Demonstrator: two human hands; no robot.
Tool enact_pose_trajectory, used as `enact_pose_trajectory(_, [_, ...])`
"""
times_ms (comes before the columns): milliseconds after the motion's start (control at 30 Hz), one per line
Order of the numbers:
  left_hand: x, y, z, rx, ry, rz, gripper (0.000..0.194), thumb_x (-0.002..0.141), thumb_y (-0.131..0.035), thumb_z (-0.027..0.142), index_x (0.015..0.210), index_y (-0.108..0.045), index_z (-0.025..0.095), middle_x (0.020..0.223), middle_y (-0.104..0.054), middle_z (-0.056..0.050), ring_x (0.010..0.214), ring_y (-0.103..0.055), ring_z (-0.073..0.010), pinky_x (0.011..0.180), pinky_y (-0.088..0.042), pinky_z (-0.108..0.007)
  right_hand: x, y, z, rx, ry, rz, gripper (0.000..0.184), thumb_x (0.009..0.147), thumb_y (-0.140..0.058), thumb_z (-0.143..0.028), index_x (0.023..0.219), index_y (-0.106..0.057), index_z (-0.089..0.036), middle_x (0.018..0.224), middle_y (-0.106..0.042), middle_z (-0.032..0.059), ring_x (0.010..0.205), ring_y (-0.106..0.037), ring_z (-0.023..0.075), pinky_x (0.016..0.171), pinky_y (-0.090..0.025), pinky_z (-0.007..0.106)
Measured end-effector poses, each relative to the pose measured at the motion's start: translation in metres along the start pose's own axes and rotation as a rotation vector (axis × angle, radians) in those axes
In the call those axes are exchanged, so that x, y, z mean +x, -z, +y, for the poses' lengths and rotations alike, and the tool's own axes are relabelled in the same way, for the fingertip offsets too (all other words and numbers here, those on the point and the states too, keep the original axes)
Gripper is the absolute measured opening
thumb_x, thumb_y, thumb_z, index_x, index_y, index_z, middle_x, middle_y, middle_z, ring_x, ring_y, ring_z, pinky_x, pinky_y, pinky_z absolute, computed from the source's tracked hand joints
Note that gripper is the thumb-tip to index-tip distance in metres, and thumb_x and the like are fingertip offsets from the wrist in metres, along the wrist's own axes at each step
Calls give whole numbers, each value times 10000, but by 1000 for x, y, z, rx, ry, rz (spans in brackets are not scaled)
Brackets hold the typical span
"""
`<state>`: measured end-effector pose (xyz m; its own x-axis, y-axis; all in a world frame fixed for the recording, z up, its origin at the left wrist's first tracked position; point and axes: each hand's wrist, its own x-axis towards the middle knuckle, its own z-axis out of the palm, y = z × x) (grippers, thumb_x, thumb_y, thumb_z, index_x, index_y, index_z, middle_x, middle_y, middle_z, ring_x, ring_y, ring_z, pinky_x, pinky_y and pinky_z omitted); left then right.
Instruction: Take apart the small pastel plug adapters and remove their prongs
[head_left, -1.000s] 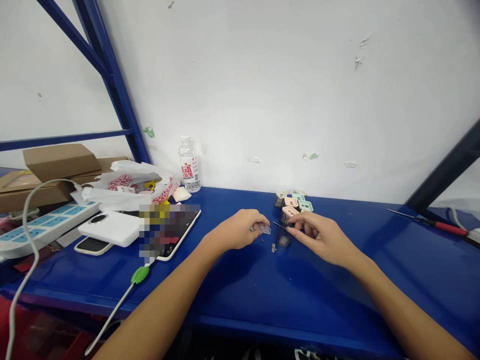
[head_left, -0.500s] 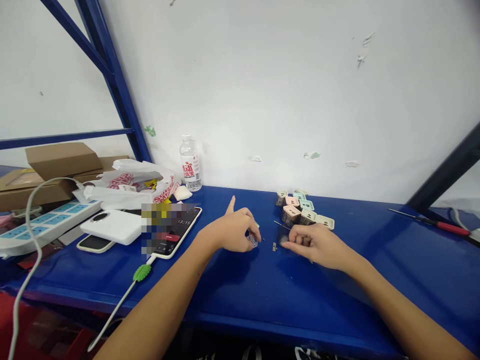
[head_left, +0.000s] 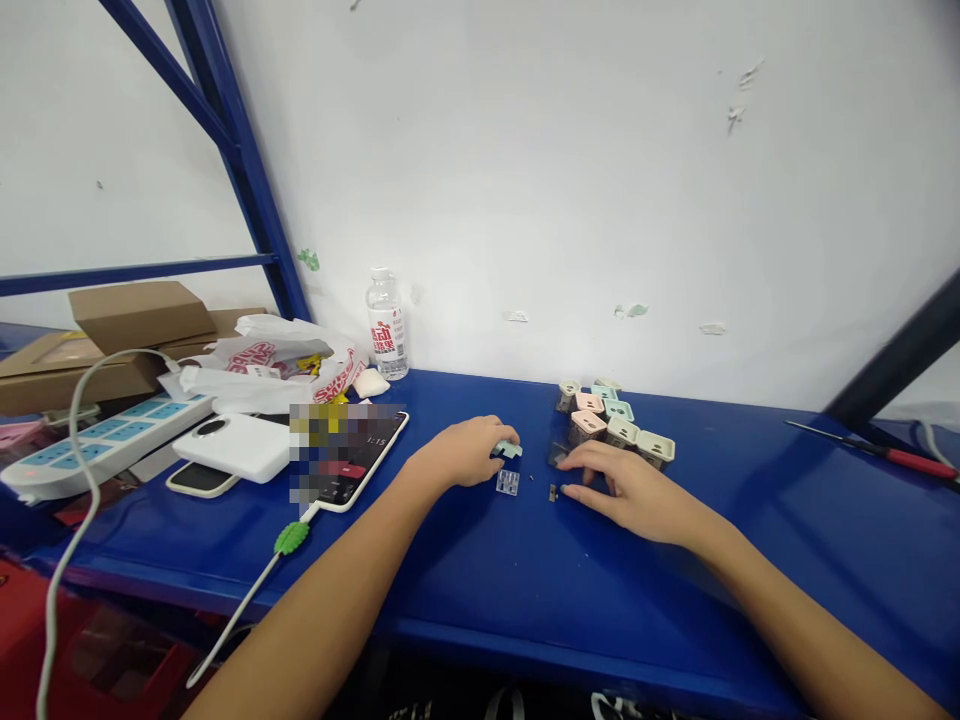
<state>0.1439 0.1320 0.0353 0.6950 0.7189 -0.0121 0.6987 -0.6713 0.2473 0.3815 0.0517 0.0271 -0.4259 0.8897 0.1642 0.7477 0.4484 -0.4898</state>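
On the blue bench (head_left: 750, 560), the left hand (head_left: 465, 452) is closed on a mint case (head_left: 508, 450), just beside a clear piece (head_left: 508, 482). The right hand (head_left: 626, 490) lies open, near a small dark part (head_left: 553, 492) and a pile of cases (head_left: 619, 428).

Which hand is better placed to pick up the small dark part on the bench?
Right, probably: the right hand has its fingers just beside the small dark part, while the left hand is farther off, holding a mint-green plastic piece.
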Motion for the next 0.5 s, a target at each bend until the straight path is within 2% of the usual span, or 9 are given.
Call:
enact_pose_trajectory(100, [-2, 1, 4, 86, 43, 6, 333, 849, -513, 261, 1178, -567, 246, 1164, -589, -76, 1105, -540, -254, 916, -441, -362, 2, -4, 2, 33, 50, -5, 346, 924, -463, -442, 1177, -605, -253, 1285, -554, 76, 1040, -581, 220, 738, -523, 327])
enact_pose_trajectory(200, [-4, 3, 7, 75, 63, 43, 340, 860, -486, 311, 1191, -524, 243, 1125, -609, -77, 1061, -562, -257, 869, -451, -365, 3, -6, 3, 17, 81, 45, 317, 938, -437, -404, 1157, -616, -260, 1319, -541, 62, 1139, -540, 230, 787, -526, 339])
enact_pose_trajectory(267, [-5, 5, 6, 8, 86, 87, 355, 845, -495, 333, 1184, -488, 227, 1051, -627, -74, 952, -596, -240, 792, -460, -341, 4, -6, 5, -2, 69, 120, 301, 937, -440, -389, 1124, -630, -250, 1205, -610, 71, 1038, -592, 221, 761, -531, 341])
enact_pose_trajectory(367, [-6, 10, 6, -147, 67, 183, 309, 841, -497, 364, 1106, -473, 208, 894, -625, -38, 787, -592, -191, 699, -443, -295, 5, -5, 7, -45, -29, 255, 324, 933, -448, -398, 1143, -617, -217, 1000, -659, 79, 755, -627, 187, 674, -533, 346])
enact_pose_trajectory(433, [-8, 15, 9, -274, 16, 229, 279, 858, -480, 398, 1061, -482, 207, 814, -601, -8, 739, -571, -164, 678, -429, -272, 5, -5, 8, -67, -59, 280, 354, 928, -460, -393, 1203, -584, -208, 992, -653, 82, 690, -616, 173, 666, -533, 352])
enact_pose_trajectory(500, [-11, 20, 14, -430, -38, 188, 278, 869, -468, 429, 1033, -495, 207, 765, -573, 14, 677, -548, -134, 637, -419, -248, 6, -7, 9, -68, -30, 252, 363, 924, -467, -369, 1239, -556, -211, 1080, -636, 92, 723, -623, 171, 690, -537, 352])
